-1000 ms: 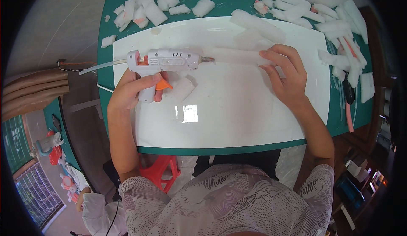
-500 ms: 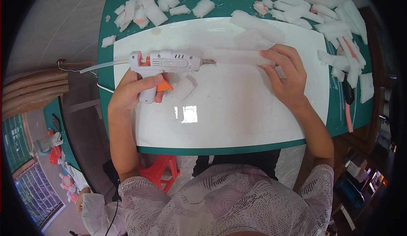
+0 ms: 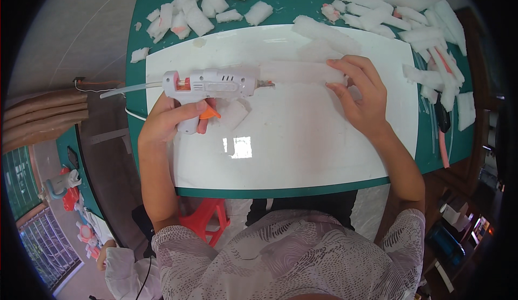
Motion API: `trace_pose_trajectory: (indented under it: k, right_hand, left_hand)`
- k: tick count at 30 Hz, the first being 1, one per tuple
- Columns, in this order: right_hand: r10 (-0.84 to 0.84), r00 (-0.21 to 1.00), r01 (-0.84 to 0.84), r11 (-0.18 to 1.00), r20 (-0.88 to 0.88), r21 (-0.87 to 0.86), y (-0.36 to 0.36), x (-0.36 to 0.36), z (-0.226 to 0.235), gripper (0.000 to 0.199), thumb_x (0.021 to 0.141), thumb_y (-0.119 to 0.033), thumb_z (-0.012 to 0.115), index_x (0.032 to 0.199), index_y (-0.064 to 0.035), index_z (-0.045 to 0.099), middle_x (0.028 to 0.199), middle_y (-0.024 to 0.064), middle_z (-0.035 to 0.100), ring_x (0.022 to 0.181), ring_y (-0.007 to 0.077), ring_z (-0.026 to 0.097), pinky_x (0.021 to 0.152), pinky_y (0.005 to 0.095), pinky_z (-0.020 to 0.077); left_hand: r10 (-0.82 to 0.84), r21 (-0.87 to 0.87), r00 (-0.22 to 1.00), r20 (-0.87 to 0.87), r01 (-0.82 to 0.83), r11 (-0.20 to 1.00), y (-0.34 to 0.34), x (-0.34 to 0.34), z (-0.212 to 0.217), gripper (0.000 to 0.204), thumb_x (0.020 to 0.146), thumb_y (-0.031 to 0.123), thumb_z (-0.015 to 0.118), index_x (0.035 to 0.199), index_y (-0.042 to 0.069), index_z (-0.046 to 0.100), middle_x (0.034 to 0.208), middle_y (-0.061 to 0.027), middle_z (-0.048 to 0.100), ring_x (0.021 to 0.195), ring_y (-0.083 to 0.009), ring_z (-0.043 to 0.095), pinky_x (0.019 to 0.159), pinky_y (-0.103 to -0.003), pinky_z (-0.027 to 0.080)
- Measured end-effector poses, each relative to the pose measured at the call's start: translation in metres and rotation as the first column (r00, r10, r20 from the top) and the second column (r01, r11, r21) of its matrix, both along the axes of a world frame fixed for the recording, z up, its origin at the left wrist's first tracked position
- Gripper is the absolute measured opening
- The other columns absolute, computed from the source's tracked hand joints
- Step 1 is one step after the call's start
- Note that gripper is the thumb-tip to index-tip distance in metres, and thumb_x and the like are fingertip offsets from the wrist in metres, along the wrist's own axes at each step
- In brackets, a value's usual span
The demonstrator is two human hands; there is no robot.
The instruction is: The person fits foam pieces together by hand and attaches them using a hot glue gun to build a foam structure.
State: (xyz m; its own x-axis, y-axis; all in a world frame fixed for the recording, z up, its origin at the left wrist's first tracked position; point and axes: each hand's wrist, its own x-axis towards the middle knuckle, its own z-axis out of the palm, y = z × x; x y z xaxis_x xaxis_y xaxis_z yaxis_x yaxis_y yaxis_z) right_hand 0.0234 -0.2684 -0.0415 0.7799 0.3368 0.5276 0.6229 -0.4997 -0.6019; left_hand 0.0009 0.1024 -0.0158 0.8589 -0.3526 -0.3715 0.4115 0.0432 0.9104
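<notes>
My left hand (image 3: 171,117) is wrapped round the handle of a white hot glue gun (image 3: 216,81), fingers at its orange trigger. A clear glue stick (image 3: 129,89) juts from the back of the gun. Its nozzle points right, at the near edge of a long strip of white foam or batting (image 3: 302,72). The strip's right end is pinched between the thumb and fingers of my right hand (image 3: 364,89). Below the gun, partly covered by it, a small white piece (image 3: 236,115) lies on the glossy white board (image 3: 302,149).
Several white foam pieces (image 3: 197,16) are strewn over the green table mat (image 3: 145,8) at the back left. More offcuts (image 3: 377,16) pile up at the back right. A black-handled tool (image 3: 443,116) and clear sticks lie along the right edge. A red stool (image 3: 208,219) stands below.
The glue gun and the strip have barely shifted. My right hand sits slightly further left, and the strip's surface is turned more into view.
</notes>
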Motion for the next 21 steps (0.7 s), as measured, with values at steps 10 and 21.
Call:
trace_pose_trajectory:
  k: [10,21]
  right_hand:
    - [0.063,0.980,-0.076,0.995,-0.187,-0.066,-0.003,-0.004,0.001,0.033,0.087,-0.003,0.072,0.120,-0.0048,0.069,0.111,0.0117,0.062,0.091,0.0233,0.062,0.068,0.0277,0.0527]
    - [0.046,0.975,-0.091,0.976,-0.219,-0.197,-0.004,-0.003,-0.003,0.034,0.087,-0.010,0.074,0.120,-0.0072,0.069,0.112,0.0110,0.064,0.094,0.0265,0.063,0.075,0.0316,0.0539]
  left_hand:
    - [0.029,0.040,0.965,0.260,-0.041,0.998,0.004,0.000,0.001,0.030,0.087,0.008,0.070,0.113,-0.004,0.066,0.099,-0.0170,0.073,0.064,-0.0157,0.061,0.059,-0.028,0.050]
    - [0.018,0.374,0.972,0.233,-0.107,0.921,-0.011,-0.006,0.006,0.021,0.085,0.005,0.071,0.103,-0.003,0.069,0.088,-0.0088,0.073,0.071,-0.0123,0.062,0.062,-0.027,0.050]
